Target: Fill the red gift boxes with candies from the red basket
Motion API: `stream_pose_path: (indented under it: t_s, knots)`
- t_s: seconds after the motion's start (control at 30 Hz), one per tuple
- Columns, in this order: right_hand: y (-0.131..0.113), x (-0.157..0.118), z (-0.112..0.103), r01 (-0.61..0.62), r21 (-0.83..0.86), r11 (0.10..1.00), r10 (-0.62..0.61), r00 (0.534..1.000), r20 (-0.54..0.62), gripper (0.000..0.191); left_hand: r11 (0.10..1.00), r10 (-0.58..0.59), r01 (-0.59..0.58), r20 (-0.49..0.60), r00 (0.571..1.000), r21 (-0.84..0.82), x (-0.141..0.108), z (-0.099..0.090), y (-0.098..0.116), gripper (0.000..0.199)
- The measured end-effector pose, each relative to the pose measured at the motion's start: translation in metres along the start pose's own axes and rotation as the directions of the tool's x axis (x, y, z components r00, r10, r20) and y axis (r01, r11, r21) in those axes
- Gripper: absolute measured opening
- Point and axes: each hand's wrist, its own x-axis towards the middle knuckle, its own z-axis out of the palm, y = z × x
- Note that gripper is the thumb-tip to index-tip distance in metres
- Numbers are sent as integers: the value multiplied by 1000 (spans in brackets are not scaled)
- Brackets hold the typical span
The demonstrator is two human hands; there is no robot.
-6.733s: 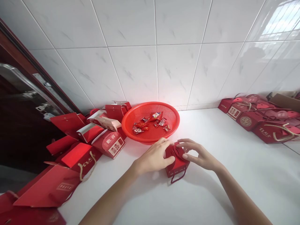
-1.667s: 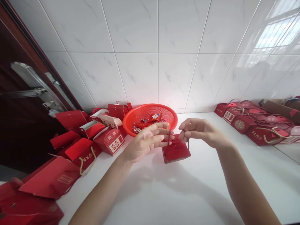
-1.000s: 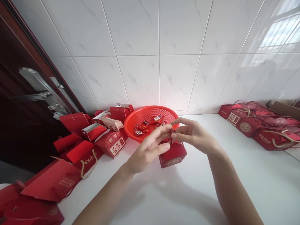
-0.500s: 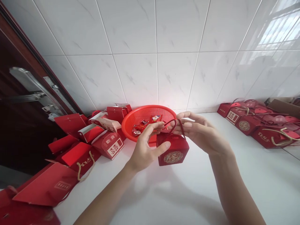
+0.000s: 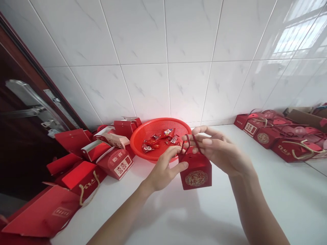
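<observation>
A small red gift box (image 5: 195,175) with a round gold emblem is held up over the white tabletop in front of me. My left hand (image 5: 166,168) grips its left upper side, thumb on the front and fingers behind the top edge. Dark red cord handles (image 5: 195,143) rise from the box top. My right hand (image 5: 219,146) has its fingers through the cord loop, holding it up. Behind the box stands a red plastic basket (image 5: 139,132) with several wrapped candies (image 5: 168,133) in it.
Several red gift boxes with raised lids (image 5: 73,177) crowd the left side. At the right by the wall stand rows of red gift boxes (image 5: 267,137), with a brown cardboard carton (image 5: 304,115) behind. A door handle (image 5: 33,111) is at far left, beyond the table.
The box has shifted slightly right and down in view, along with both hands. More of the candies in the basket show. The camera view has turned a little.
</observation>
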Motion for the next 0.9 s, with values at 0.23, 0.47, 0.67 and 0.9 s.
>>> stream_pose_path:
  t_s: [0.23,0.47,0.67,0.9]
  knots:
    - [6,6,-3,-55,108,993,51,998,32,29,992,-75,71,-32,997,-104,2,7,-6,16]
    - [6,7,-4,-96,86,992,95,995,15,30,996,-19,17,-26,999,-86,3,7,-6,22]
    - [3,6,-6,-17,-12,1000,17,999,-36,19,994,32,-36,-45,998,-101,3,11,-10,47]
    - [-7,2,-26,104,-106,989,-119,983,-142,11,852,514,-496,-87,854,169,-28,38,-27,26]
